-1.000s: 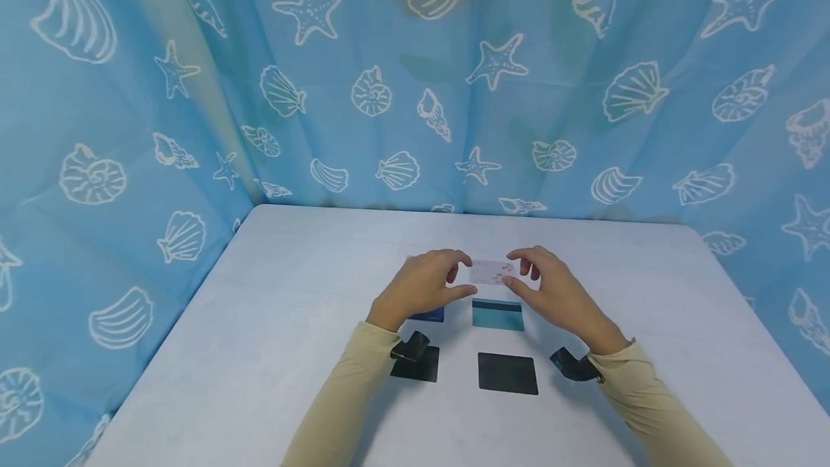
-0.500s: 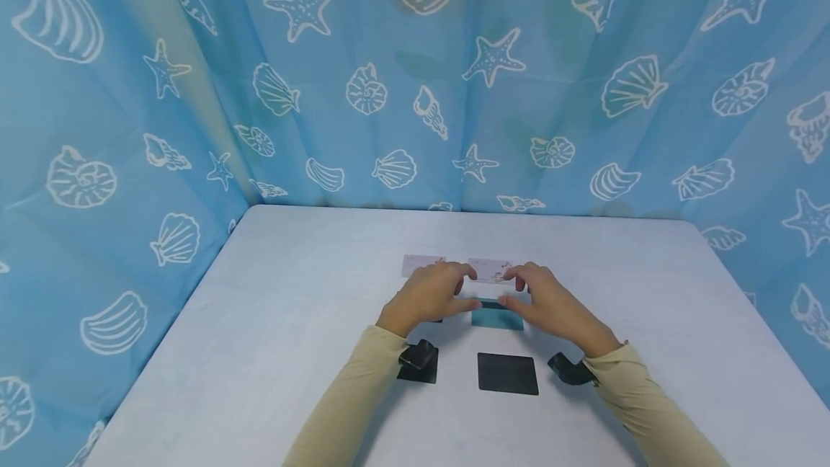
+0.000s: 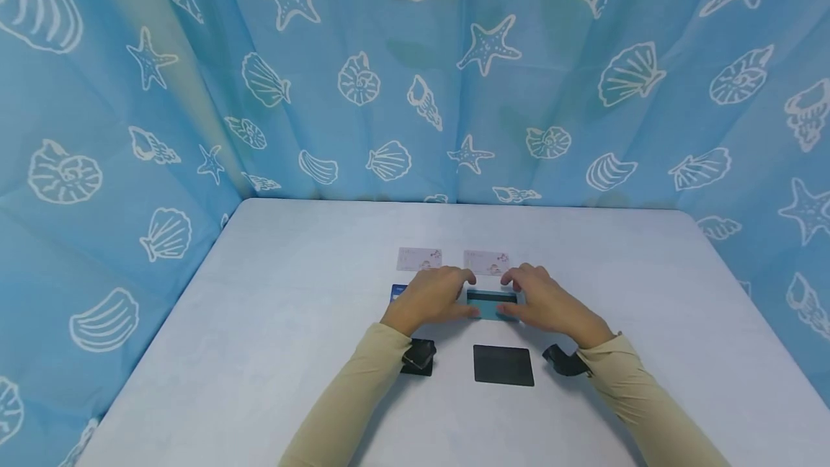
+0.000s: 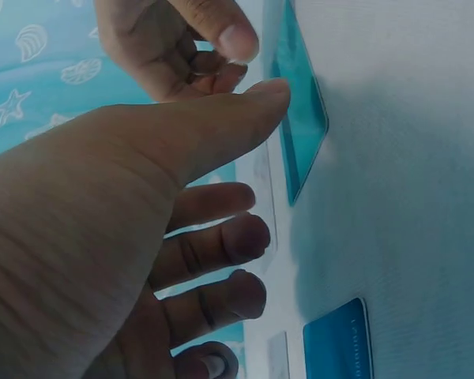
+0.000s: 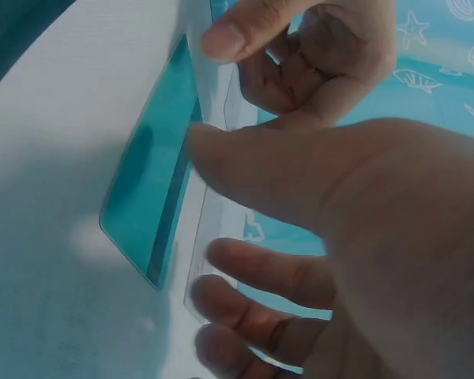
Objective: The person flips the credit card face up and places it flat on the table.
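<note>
A teal card with a dark stripe lies flat on the white table, between my two hands. My left hand is at the card's left end, thumb and fingers apart and loosely bent. My right hand mirrors it at the right end, with its thumb over the card's edge in the head view. Neither hand grips anything. In the left wrist view the teal card stands beyond the thumb tip; the right wrist view shows the same card left of the thumb. A blue card is mostly hidden behind my left hand.
Two pale pink printed cards, one left and one right, lie behind the teal card. Nearer me are two black cards, one in full view and one partly under my left wrist camera. A blue shell-patterned curtain hangs behind the table.
Both hands have come back from the right pink card toward me and now hover around the teal card. The pink cards lie uncovered on the table. The head view has shifted slightly.
</note>
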The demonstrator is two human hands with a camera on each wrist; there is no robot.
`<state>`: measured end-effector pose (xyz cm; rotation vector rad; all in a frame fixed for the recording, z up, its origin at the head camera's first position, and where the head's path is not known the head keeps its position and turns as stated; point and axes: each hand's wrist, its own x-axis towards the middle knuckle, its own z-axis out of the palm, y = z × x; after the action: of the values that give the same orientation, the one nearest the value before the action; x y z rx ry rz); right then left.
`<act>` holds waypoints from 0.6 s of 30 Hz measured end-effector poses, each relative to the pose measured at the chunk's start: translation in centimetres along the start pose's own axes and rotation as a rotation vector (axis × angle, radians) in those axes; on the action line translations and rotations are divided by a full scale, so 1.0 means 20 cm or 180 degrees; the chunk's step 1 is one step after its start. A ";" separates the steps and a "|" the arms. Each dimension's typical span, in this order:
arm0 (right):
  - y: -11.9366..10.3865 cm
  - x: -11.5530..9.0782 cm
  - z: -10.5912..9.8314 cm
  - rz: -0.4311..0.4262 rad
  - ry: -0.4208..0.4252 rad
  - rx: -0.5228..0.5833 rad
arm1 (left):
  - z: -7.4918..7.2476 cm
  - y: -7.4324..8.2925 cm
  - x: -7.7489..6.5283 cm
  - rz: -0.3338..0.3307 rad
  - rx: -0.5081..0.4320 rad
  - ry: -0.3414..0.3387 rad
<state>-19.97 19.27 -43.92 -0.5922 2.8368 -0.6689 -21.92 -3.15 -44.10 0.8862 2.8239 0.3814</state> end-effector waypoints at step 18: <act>0.01 -0.02 -0.02 0.0152 -0.0252 -0.0281 | 0.02 0.00 -0.01 -0.0167 -0.0095 -0.0220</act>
<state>-19.84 19.71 -43.55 -0.5498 2.8088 -0.5029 -21.77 -3.15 -44.39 0.8016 2.7648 0.3775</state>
